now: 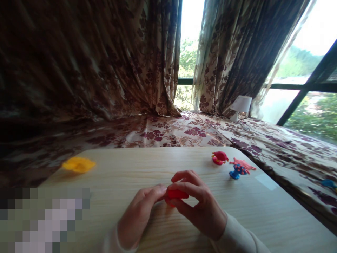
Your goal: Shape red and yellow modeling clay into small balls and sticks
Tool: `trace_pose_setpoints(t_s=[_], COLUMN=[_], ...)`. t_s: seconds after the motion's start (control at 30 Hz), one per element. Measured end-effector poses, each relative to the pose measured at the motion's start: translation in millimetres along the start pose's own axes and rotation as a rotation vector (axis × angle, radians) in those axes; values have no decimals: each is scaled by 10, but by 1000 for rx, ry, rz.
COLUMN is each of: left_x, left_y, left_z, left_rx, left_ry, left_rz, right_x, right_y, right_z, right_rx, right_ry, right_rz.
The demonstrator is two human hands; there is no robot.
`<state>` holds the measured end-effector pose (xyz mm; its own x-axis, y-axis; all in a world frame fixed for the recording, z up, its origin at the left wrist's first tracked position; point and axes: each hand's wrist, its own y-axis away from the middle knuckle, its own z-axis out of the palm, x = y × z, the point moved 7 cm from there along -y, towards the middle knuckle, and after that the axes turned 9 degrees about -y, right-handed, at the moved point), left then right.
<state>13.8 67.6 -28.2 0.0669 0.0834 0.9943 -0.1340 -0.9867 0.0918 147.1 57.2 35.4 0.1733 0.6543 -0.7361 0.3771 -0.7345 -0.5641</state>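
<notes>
A small lump of red clay (177, 194) sits between both hands just above the light wooden table (126, 168). My right hand (198, 205) curls its fingers and thumb round the lump. My left hand (139, 214) pinches the lump's left end with its fingertips. Both wrists rest near the table's front edge.
A yellow clay piece (78, 164) lies at the table's far left. At the far right stand a red clay figure (219, 157), a pink one (243, 163) and a blue dotted one (237, 171). Behind are a flowered cloth, curtains, a small white lamp (240, 106) and windows.
</notes>
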Motion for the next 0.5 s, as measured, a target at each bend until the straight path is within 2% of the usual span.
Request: trace_pose_setpoints(t_s=[0.1,0.17,0.33,0.5], left_x=[-23,24,232,256], left_y=[5,11,38,18], left_z=[-19,6,157,120], left_rx=[36,12,-184,-160], left_ry=[6,-1,-56,-114], left_rz=[-10,2,67,68], right_x=[-9,-8,-4,-15], right_y=[1,-2,-4,-9], right_z=[1,3,1,-39], right_rx=[-12,-15,6,46], right_ry=[-1,-1,-11,-9], right_rz=[5,9,-30,-75])
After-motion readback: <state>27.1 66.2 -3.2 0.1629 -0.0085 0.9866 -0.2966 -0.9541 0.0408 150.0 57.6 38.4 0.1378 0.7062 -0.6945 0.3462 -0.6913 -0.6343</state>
